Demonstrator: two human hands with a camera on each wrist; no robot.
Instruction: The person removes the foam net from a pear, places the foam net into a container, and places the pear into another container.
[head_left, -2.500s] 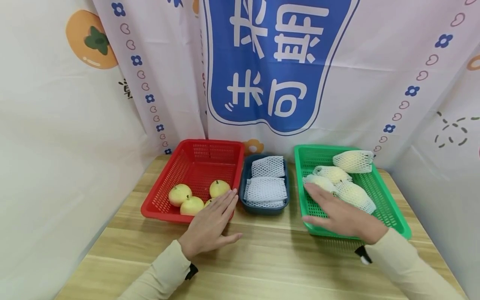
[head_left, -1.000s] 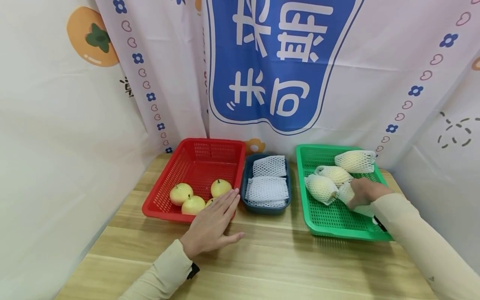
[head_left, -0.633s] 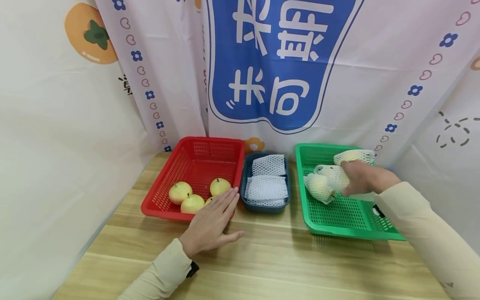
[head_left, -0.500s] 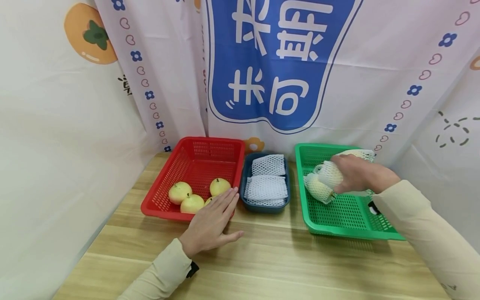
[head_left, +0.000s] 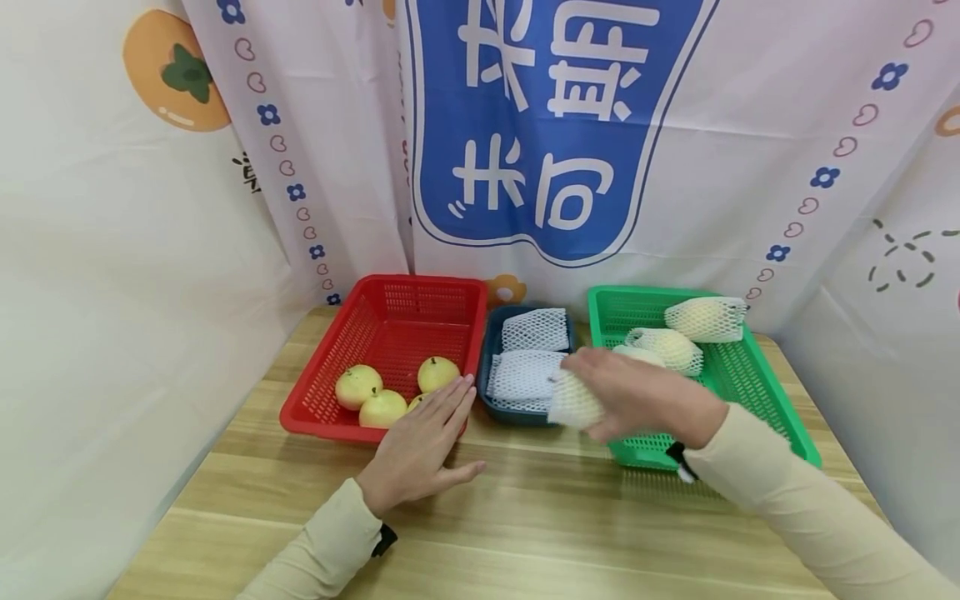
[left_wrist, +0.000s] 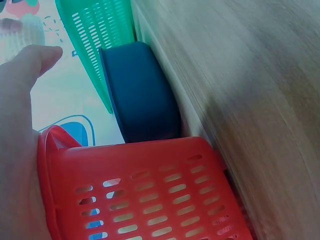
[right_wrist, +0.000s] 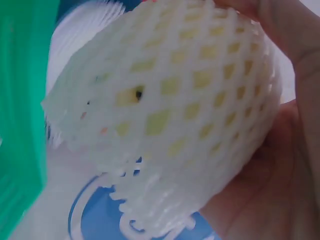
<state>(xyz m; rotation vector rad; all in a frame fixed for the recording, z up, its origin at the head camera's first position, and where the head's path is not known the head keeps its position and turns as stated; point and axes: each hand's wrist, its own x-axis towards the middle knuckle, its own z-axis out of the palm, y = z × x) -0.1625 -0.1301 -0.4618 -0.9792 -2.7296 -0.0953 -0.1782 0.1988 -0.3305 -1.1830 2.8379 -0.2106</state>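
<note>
My right hand point(head_left: 648, 396) grips a round yellow fruit in a white foam net point(head_left: 576, 400), in the air between the green basket point(head_left: 780, 400) and the blue tray point(head_left: 525, 421). In the right wrist view the netted fruit point(right_wrist: 185, 85) fills the middle, fingers and palm around its far side. My left hand point(head_left: 420, 454) lies with straight fingers over the near right corner of the red basket point(head_left: 427, 312), holding nothing. Bare yellow fruits point(head_left: 382, 409) sit in that basket, one partly hidden by the left hand. More netted fruits point(head_left: 705, 319) lie in the green basket.
Flat white foam nets point(head_left: 534, 330) are stacked in the blue tray between the two baskets. All stand at the back of a wooden table point(head_left: 517, 517). A printed cloth point(head_left: 337, 167) hangs right behind them and along both sides.
My right hand has taken a netted fruit from the near right of the green basket and moved left with it toward the blue tray. The left hand has stayed at the red basket.
</note>
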